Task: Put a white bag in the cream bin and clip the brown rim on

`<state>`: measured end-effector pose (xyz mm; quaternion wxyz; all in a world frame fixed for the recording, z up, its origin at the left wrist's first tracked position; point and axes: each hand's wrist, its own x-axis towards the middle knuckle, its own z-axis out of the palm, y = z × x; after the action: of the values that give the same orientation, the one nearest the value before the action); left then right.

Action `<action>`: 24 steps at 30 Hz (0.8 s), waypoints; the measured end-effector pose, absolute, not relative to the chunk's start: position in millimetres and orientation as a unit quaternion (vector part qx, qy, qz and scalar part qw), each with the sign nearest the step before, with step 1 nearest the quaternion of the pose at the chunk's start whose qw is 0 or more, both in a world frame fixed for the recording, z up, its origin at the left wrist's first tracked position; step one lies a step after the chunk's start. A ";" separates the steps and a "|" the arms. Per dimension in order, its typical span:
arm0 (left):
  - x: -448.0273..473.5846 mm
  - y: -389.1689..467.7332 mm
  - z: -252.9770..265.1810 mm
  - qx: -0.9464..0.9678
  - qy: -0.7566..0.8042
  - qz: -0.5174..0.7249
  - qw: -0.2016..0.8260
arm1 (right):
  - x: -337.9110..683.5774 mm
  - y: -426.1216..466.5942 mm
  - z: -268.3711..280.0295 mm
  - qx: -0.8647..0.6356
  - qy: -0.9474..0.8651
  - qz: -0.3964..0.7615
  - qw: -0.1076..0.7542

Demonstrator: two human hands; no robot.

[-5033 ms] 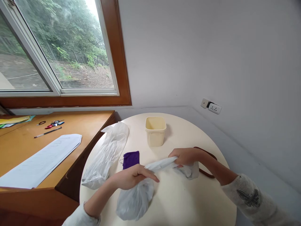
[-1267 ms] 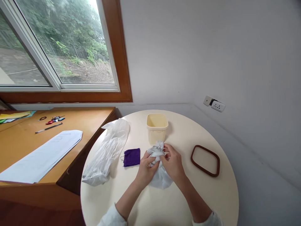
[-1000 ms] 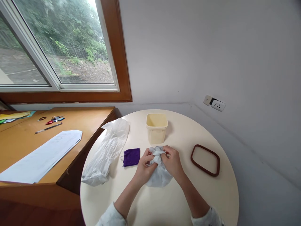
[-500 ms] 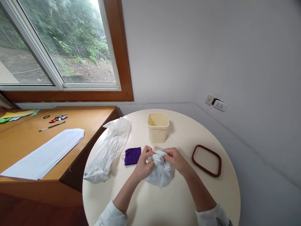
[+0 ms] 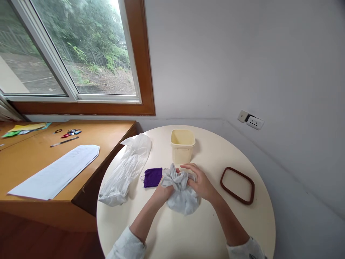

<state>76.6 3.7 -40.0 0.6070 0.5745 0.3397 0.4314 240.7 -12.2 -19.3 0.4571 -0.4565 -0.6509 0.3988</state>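
A bunched white plastic bag with a twisted, knot-like top sits on the round table in front of me. My left hand is wrapped about the left side of its neck, thumb across the front and some fingers hidden behind. From the right, my right hand grips the neck with thumb and lower fingers, while its index finger arches above the top. What the bag contains cannot be made out. Close to my left hand lies a folded purple cloth. Beyond both hands stands a cream plastic tub without a lid.
On the table's left lies another, longer white plastic bag. A brown rounded-rectangular ring rests at the right. The wooden desk at left bears papers, a pen and small items. A wall with sockets borders the round table.
The pinched fingers at the bag's neck have loosened and shifted round its sides. Its top now stands up in loose folds. My right index finger has lifted, and the view has turned slightly left.
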 end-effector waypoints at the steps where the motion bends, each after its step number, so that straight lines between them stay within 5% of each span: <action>1: 77.3 3.8 -40.5 0.573 0.356 0.439 0.593 | 241.5 -15.1 -14.7 -0.432 -0.683 0.399 0.434; 5: 79.7 4.6 -43.6 0.584 0.415 0.437 0.544 | 239.9 -17.5 -4.3 -0.397 -0.721 0.414 0.389; 24: 87.4 -7.6 -45.3 0.642 0.351 0.342 0.589 | 230.9 -2.1 -8.8 -0.393 -0.487 0.536 0.566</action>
<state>87.4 -7.6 -45.3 0.5888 0.6425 0.3513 0.3422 230.9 -2.1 -8.8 0.5662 -0.3931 -0.4875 0.5359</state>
